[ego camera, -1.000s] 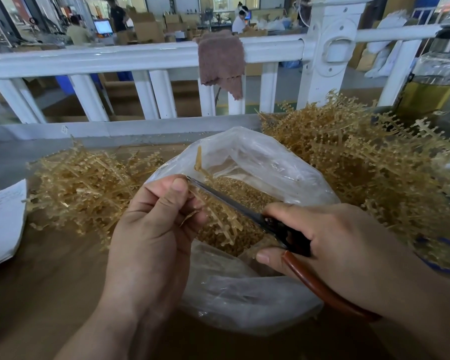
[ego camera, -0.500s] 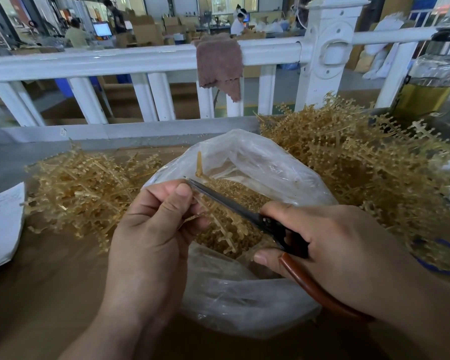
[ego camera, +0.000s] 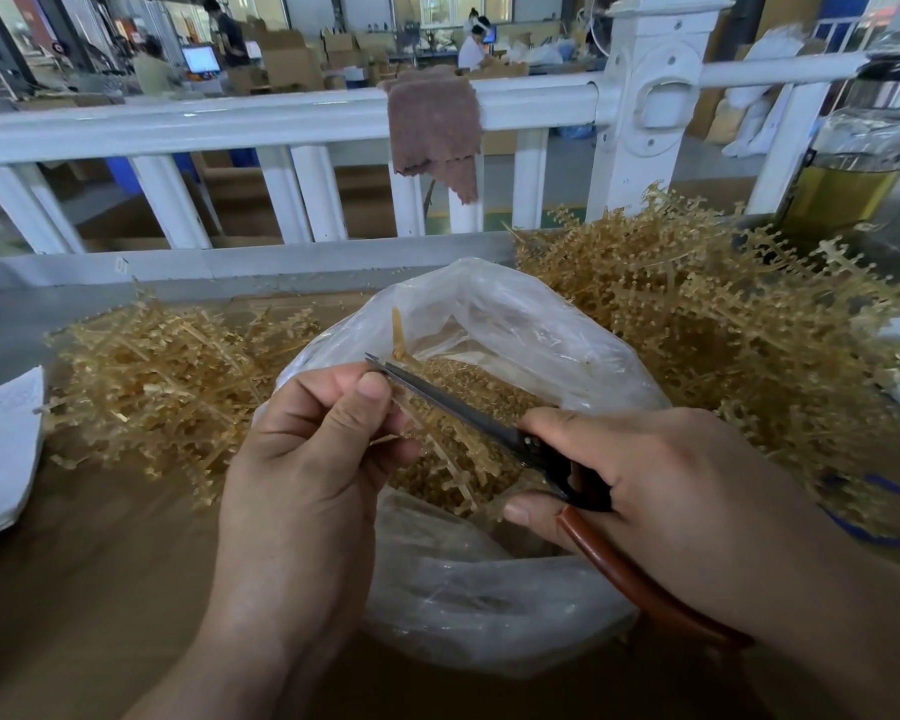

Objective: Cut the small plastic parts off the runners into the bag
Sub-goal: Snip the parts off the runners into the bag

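A clear plastic bag [ego camera: 515, 324] stands open in the middle of the table, with a heap of small tan cut parts [ego camera: 468, 381] inside it. My left hand [ego camera: 307, 459] pinches a tan plastic runner [ego camera: 453, 459] over the bag's mouth. My right hand [ego camera: 661, 485] grips scissors [ego camera: 463, 407] with reddish-brown handles. Their dark blades lie across the runner, the tips beside my left thumb. Most of the handles are hidden under my right hand.
A low pile of tan runners [ego camera: 167, 376] lies left of the bag, a taller pile [ego camera: 723, 324] right of it. White paper [ego camera: 1, 444] sits at the left edge. A white railing [ego camera: 281, 122] with a brown cloth [ego camera: 432, 127] runs behind. A glass jar [ego camera: 863, 148] stands far right.
Both hands stay over the bag with almost no shift. The runner in my left hand has turned slightly under the scissor blades.
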